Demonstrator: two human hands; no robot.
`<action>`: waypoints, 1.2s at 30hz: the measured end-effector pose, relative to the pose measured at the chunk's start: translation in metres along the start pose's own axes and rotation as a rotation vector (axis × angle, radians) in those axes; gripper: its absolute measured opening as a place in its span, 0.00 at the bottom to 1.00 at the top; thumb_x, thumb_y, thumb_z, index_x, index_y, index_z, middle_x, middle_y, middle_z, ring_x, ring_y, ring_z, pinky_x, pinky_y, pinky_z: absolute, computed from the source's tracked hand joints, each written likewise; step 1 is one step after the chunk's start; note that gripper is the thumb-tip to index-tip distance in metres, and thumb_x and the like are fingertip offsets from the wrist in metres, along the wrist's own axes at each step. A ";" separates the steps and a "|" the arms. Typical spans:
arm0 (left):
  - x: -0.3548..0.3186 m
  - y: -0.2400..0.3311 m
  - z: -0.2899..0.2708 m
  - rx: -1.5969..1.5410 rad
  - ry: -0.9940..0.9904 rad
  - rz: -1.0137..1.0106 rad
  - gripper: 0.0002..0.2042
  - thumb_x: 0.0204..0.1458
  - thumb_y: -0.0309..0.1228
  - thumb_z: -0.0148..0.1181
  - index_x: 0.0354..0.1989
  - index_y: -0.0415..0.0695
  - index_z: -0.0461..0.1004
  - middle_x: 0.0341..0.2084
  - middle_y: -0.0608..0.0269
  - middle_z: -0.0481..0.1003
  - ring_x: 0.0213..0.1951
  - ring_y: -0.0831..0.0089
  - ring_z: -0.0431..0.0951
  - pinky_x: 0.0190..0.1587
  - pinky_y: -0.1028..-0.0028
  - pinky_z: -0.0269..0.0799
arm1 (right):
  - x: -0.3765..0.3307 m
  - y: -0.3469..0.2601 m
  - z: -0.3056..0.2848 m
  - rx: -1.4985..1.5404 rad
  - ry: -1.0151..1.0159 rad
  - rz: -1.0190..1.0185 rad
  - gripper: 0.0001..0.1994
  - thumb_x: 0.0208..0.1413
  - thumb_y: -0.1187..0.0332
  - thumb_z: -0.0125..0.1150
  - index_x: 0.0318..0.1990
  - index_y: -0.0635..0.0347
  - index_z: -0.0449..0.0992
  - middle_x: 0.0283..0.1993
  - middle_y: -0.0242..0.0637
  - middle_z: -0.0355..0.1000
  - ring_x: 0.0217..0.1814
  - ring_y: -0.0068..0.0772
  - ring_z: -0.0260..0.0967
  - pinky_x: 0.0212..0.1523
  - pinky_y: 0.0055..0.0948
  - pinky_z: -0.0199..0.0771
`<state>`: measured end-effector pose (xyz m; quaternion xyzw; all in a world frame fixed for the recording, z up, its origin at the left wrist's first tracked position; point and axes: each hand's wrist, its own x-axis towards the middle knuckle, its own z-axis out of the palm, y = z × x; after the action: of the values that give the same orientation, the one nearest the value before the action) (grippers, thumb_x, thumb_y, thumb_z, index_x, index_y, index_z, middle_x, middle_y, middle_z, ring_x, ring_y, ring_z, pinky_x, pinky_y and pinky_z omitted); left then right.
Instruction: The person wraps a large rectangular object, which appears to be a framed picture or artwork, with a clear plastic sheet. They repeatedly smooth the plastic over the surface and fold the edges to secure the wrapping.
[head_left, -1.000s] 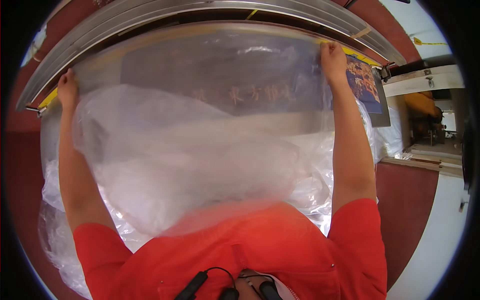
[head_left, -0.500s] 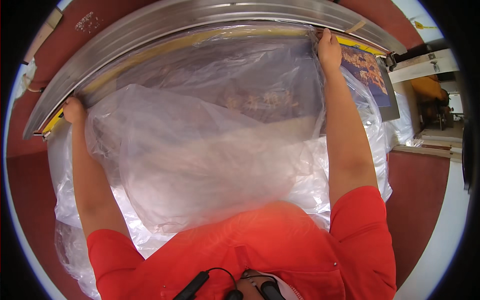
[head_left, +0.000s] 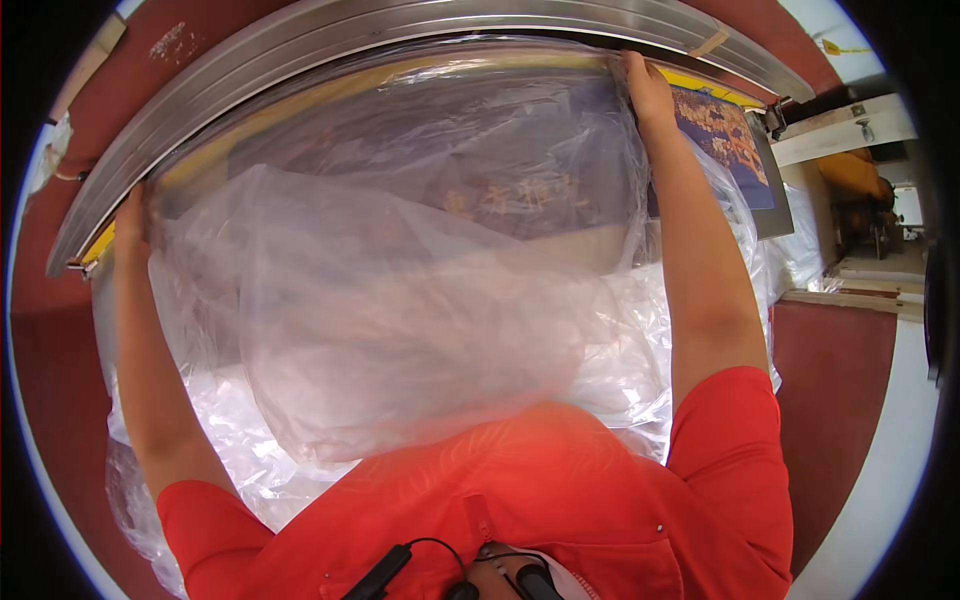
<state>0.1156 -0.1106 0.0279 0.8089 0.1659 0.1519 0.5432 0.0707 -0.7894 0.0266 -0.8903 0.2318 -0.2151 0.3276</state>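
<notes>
A large clear plastic bag spreads between my arms, its far edge stretched along a long curved-looking metal bar. My left hand is closed at the bag's far left corner, with its fingertips partly hidden beside the bar. At the far right corner, my right hand grips the bag's edge, fingers pointing toward the bar. Through the film shows a dark printed panel with gold lettering. A yellow strip runs along the near side of the bar.
A dark blue sheet with an orange-brown picture lies right of my right hand. More crumpled plastic film lies underneath, over a dark red surface. A pale beam and an opening with stacked things are at the right.
My right hand has shifted slightly left and its fingers have turned toward the bar. My left hand has moved a little left. The bag's far edge has slid slightly closer to the bar.
</notes>
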 end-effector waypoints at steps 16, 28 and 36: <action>-0.345 -0.156 -0.329 1.400 -0.459 -0.409 0.12 0.48 0.34 0.45 0.21 0.38 0.66 0.17 0.59 0.66 0.22 0.65 0.65 0.24 0.68 0.57 | -0.247 -0.176 -0.008 0.283 -1.262 -0.296 0.11 0.45 0.62 0.54 0.24 0.61 0.69 0.15 0.24 0.58 0.17 0.13 0.51 0.18 0.17 0.53; -0.329 0.152 0.063 0.041 -0.744 0.605 0.08 0.42 0.28 0.55 0.30 0.40 0.69 0.29 0.67 0.65 0.34 0.79 0.66 0.37 0.81 0.60 | -0.282 -0.188 -0.085 0.076 -0.706 -0.814 0.12 0.43 0.64 0.55 0.20 0.64 0.63 0.15 0.34 0.58 0.18 0.24 0.56 0.21 0.26 0.57; -0.367 0.174 0.088 -0.263 -0.879 0.217 0.06 0.44 0.29 0.53 0.27 0.40 0.70 0.17 0.73 0.64 0.23 0.85 0.65 0.27 0.84 0.62 | -0.285 -0.155 -0.122 0.461 -0.897 -0.437 0.08 0.48 0.66 0.51 0.31 0.60 0.66 0.16 0.32 0.65 0.16 0.20 0.60 0.16 0.21 0.58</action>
<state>-0.1585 -0.4045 0.1336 0.7334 -0.1859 -0.1294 0.6409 -0.1802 -0.5857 0.1518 -0.8271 -0.1742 0.0772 0.5287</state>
